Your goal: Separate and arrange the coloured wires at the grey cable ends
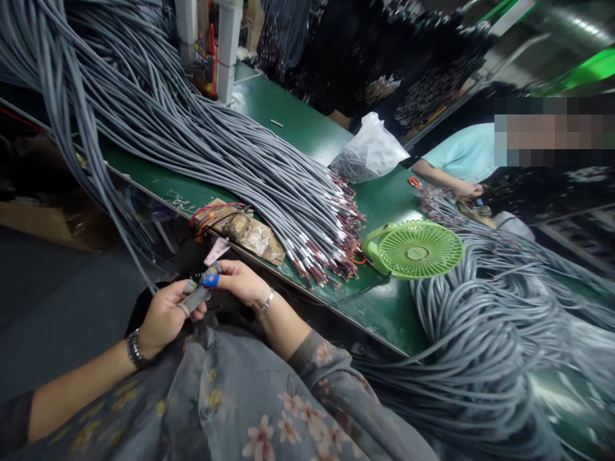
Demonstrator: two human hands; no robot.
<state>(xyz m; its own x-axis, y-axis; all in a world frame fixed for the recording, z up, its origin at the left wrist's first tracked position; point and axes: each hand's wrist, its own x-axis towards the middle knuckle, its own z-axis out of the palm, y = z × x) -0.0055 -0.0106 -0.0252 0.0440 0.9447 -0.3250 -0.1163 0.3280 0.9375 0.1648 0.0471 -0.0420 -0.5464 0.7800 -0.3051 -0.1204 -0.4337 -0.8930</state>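
My left hand (pixel 166 314) is closed around a grey cable end (pixel 195 299) just off the edge of the green table (pixel 298 131), low in the head view. My right hand (pixel 243 282) meets it from the right and pinches the same cable end, where a small blue piece (pixel 210 280) shows between the fingers. A grey cable runs up from my hands to the hanging bundle at the left. Both wrists wear bracelets.
A big bundle of grey cables (pixel 230 153) with stripped red-tipped ends lies across the table. A taped brown block with red wires (pixel 240 230) sits at the table edge, a green fan (pixel 416 248) beside it, more coiled cables (pixel 480 333) to the right. A white plastic bag (pixel 369 150) lies farther back, a co-worker's hand (pixel 468 189) beyond.
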